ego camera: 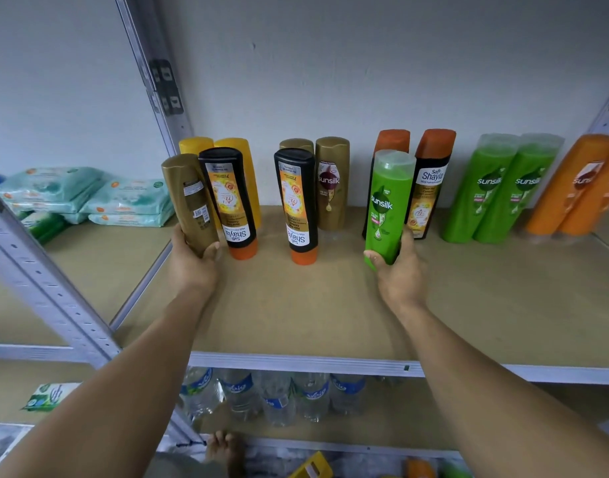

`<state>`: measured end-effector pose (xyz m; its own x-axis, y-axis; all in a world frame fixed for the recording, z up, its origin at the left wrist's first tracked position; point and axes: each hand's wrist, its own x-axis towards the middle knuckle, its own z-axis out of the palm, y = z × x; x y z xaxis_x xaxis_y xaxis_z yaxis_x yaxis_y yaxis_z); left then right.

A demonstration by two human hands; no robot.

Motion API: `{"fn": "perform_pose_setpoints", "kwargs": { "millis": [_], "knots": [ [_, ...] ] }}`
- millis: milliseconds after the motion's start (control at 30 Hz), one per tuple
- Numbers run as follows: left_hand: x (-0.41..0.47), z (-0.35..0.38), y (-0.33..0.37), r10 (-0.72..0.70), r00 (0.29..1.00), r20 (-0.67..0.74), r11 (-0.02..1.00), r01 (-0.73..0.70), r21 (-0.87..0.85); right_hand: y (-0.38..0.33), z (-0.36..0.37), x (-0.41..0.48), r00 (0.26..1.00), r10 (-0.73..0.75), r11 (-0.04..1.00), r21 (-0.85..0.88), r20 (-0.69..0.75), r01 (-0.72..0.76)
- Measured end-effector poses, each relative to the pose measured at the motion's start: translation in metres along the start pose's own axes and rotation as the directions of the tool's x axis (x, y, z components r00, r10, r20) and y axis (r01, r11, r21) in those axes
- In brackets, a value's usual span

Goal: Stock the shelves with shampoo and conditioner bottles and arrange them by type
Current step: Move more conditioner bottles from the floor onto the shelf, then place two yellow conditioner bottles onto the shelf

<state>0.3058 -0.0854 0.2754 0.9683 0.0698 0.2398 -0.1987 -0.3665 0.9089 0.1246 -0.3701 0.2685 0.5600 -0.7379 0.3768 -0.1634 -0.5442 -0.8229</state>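
My left hand point(192, 262) grips a gold bottle point(189, 201) by its base, label turned away, at the left of the shelf point(296, 315). My right hand point(401, 270) grips a green Sunsilk bottle point(387, 205) by its base, in front of two black Shayla bottles with orange caps point(430, 184). Two black Shayla tubes point(229, 201) point(296, 205) stand cap-down between my hands. Behind them stand two yellow bottles point(241, 160) and gold Sunsilk bottles point(331, 182). Further right stand two green Sunsilk bottles point(496, 191) and orange Sunsilk bottles point(572, 188).
Packs of wet wipes point(89, 198) lie on the neighbouring shelf at left. A metal upright point(54, 291) crosses the lower left. Water bottles point(261, 395) stand on the shelf below. Bare toes point(223, 446) and loose bottles show at the bottom edge.
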Motion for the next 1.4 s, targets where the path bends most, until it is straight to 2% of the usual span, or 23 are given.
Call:
{"fn": "perform_pose_setpoints", "kwargs": {
  "millis": [267, 400, 500, 567, 633, 733, 833, 967, 1100, 1200, 1267, 1333, 1400],
  "knots": [
    [0.003, -0.001, 0.001, -0.037, 0.999, 0.009, 0.996, 0.036, 0.077, -0.004, -0.003, 0.000, 0.999, 0.031, 0.999, 0.008, 0.008, -0.031],
    [-0.002, -0.005, -0.003, -0.045, 0.999, 0.030, 0.978, 0.038, 0.206, -0.007, -0.005, -0.002, 0.999, 0.040, 0.999, 0.007, 0.019, -0.040],
    [-0.010, -0.009, -0.008, -0.043, 0.995, 0.087, 0.929, 0.008, 0.369, -0.007, -0.009, -0.006, 0.997, 0.067, 0.998, -0.019, 0.032, -0.067],
    [-0.026, -0.012, -0.008, -0.034, 0.993, 0.112, 0.856, -0.029, 0.516, -0.005, -0.015, -0.014, 0.992, 0.099, 0.990, -0.104, 0.075, -0.091],
    [-0.046, -0.017, -0.004, -0.034, 0.986, 0.161, 0.759, -0.079, 0.646, -0.001, -0.022, -0.026, 0.981, 0.118, 0.956, -0.285, 0.151, -0.071],
    [-0.074, -0.022, 0.001, -0.033, 0.958, 0.285, 0.630, -0.201, 0.750, 0.005, -0.041, -0.050, 0.964, 0.098, 0.830, -0.555, 0.248, 0.058],
    [-0.111, -0.026, 0.008, 0.077, 0.933, 0.353, 0.631, -0.320, 0.707, 0.003, -0.065, -0.077, 0.936, 0.045, 0.752, -0.628, 0.350, 0.199],
    [-0.170, -0.028, 0.007, 0.181, 0.880, 0.438, 0.665, -0.438, 0.605, 0.003, -0.099, -0.118, 0.900, -0.027, 0.742, -0.595, 0.435, 0.310],
    [-0.224, -0.033, 0.000, 0.295, 0.788, 0.541, 0.626, -0.587, 0.513, 0.019, -0.128, -0.165, 0.845, -0.109, 0.676, -0.584, 0.524, 0.450],
    [-0.258, -0.034, -0.010, 0.316, 0.755, 0.575, 0.667, -0.607, 0.432, 0.034, -0.143, -0.195, 0.811, -0.130, 0.665, -0.557, 0.571, 0.498],
    [-0.277, -0.031, -0.017, 0.292, 0.735, 0.612, 0.690, -0.605, 0.397, 0.043, -0.145, -0.210, 0.790, -0.079, 0.695, -0.534, 0.608, 0.481],
    [-0.294, -0.025, -0.031, 0.211, 0.695, 0.687, 0.715, -0.589, 0.376, 0.058, -0.142, -0.222, 0.753, 0.062, 0.741, -0.535, 0.655, 0.405],
    [-0.308, -0.019, -0.049, 0.119, 0.642, 0.758, 0.698, -0.597, 0.396, 0.081, -0.138, -0.236, 0.700, 0.189, 0.762, -0.552, 0.689, 0.337]
  ]
}}
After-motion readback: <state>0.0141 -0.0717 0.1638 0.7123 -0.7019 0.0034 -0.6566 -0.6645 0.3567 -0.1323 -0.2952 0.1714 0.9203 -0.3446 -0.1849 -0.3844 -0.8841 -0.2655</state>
